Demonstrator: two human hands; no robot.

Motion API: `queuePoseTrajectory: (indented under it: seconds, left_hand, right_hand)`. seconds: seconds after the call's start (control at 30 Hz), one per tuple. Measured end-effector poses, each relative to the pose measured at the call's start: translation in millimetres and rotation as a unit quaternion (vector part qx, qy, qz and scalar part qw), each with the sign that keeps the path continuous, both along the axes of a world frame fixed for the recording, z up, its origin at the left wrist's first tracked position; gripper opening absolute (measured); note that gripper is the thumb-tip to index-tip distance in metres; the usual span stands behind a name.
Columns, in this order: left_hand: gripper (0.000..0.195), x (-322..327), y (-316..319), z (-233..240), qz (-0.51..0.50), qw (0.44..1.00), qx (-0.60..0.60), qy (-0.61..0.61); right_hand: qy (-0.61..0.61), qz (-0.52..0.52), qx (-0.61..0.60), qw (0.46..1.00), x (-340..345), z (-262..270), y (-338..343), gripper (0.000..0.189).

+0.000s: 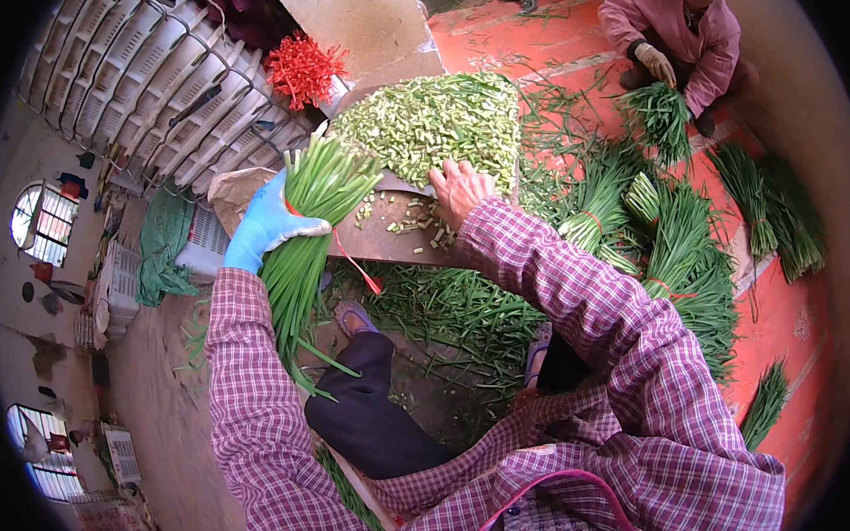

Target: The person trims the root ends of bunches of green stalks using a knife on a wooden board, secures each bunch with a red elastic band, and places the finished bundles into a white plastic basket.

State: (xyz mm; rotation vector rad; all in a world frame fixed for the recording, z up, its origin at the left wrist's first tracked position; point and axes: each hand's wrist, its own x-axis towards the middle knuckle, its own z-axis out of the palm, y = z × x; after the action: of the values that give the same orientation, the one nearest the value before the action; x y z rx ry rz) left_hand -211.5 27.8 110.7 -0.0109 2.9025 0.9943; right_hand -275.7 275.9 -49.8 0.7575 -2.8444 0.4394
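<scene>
My left hand (275, 219), in a blue glove with a pale thumb tip, grips a bundle of garlic chives (330, 177). The pale cut ends point up and away; the green leaves hang down beside my sleeve. A red tie (356, 262) dangles from the bundle. My bare right hand (462, 195) rests with fingers apart at the near edge of a heap of chopped stem ends (428, 125). The heap lies on a low board (388, 242), whose near strip carries scattered pieces. A thin curved edge (403, 185) shows between the heap and that strip; I cannot tell what it is.
Stacked white plastic crates (163, 84) stand at upper left, near a bunch of red ties (305, 68). Tied chive bundles (673, 252) lie on the red floor at right. Loose leaves (457, 321) cover the ground below the board. A co-worker (680, 36) crouches at upper right, holding chives.
</scene>
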Motion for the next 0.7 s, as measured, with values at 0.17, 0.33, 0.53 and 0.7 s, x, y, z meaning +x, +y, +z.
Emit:
queuePoseTrajectory:
  seconds: [0.17, 0.33, 0.53, 0.7]
  left_hand:
    - [0.087, -25.9, -5.8, -76.4, -0.027, 0.987, 0.125, -0.099]
    - [0.103, -41.0, -13.7, -87.5, -0.009, 0.994, 0.067, -0.085]
    - [0.133, -26.5, 50.7, -81.6, 0.123, 0.961, -0.247, -0.034]
    - [0.127, -35.2, 105.1, -91.1, 0.156, 0.905, -0.395, 0.008]
  right_hand:
    - [-0.060, 0.013, 0.020, 0.998, -5.9, 8.0, 17.6, 0.036]
    - [-0.078, 0.030, -0.025, 0.996, -16.7, 3.5, 28.9, 0.047]
    - [-0.074, 0.056, -0.022, 0.995, -25.8, 12.2, 25.3, 0.037]
    - [-0.225, 0.041, -0.062, 0.971, -41.7, 43.0, 43.6, 0.044]
